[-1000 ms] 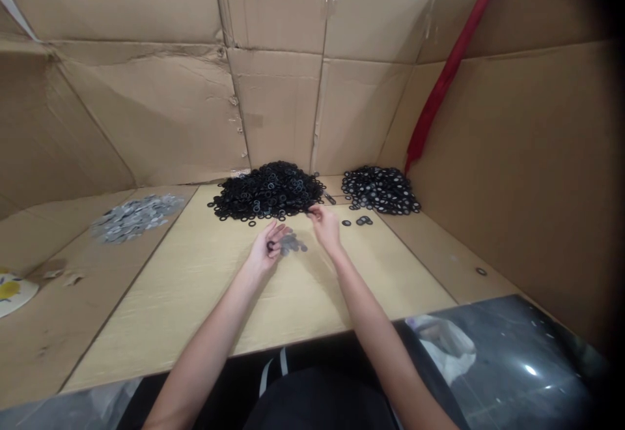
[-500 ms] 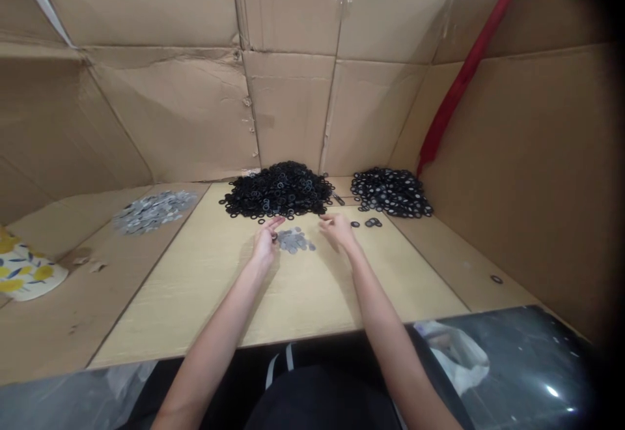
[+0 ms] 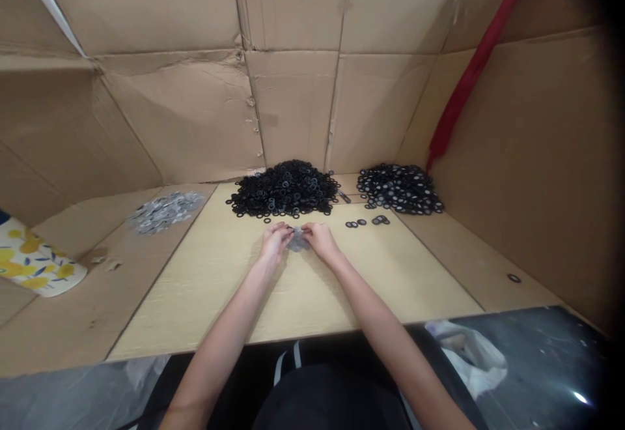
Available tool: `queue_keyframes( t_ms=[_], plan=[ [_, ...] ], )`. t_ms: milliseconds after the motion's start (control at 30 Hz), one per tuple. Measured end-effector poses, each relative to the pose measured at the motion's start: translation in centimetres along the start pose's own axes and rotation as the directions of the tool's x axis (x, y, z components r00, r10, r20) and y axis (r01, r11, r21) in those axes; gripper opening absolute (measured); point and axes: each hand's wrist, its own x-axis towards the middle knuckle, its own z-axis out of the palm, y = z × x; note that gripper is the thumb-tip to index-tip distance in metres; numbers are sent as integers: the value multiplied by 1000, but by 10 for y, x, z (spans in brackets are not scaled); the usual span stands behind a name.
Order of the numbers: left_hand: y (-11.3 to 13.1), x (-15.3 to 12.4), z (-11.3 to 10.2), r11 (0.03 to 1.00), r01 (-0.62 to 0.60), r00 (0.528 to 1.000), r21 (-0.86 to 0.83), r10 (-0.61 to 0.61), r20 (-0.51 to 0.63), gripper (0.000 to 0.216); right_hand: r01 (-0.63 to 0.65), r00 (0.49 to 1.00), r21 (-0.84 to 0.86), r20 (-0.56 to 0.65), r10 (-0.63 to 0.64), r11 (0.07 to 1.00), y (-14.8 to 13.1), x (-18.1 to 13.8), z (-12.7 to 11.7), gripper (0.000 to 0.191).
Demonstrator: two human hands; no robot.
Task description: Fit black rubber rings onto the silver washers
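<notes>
Over the tabletop [image 3: 185, 293], head view: my left hand [image 3: 274, 241] pinches a black ring [image 3: 291, 229]; my right hand [image 3: 319, 239] has fingers bunched, can't tell on what. Grey discs [image 3: 298, 243] lie between them, black ring heap [image 3: 288, 189] just beyond.

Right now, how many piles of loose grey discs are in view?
2: a larger pile on the cardboard at left, and a small pile on the yellow board between the left hand and right hand, which may partly hide it.

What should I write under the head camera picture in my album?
Left hand and right hand flank small grey discs, with a heap of black rings behind.
</notes>
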Motion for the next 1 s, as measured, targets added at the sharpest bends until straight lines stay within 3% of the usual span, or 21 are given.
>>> queue_keyframes(
  t_ms=[133,333,500,600,700,833,1000],
  plan=[
    [-2,0,-1,1000,17,999,7,-17,41,19,-37,999,189,-24,42,981,0,1,-1,19],
    [-2,-1,-1,1000,14,999,23,-15,39,19,-64,992,309,-85,95,949,2,3,0,14],
    [-1,-4,0,996,44,997,76,-48,58,18,-99,984,553,-70,165,827,3,4,1,22],
    [-1,-4,-1,998,-17,999,52,15,33,16,-82,986,643,-57,155,761,-3,2,-5,25],
    [-2,-5,-1,996,-88,996,17,88,25,16,-106,980,676,-55,193,730,-12,-1,-12,23],
    [-2,-8,1,996,-89,995,-1,89,43,14,-129,982,710,-7,189,692,-18,-2,-14,15],
    [-2,-14,7,996,-90,995,15,90,41,13,-3,987,581,-127,95,814,-16,-1,-9,13]
  ],
)
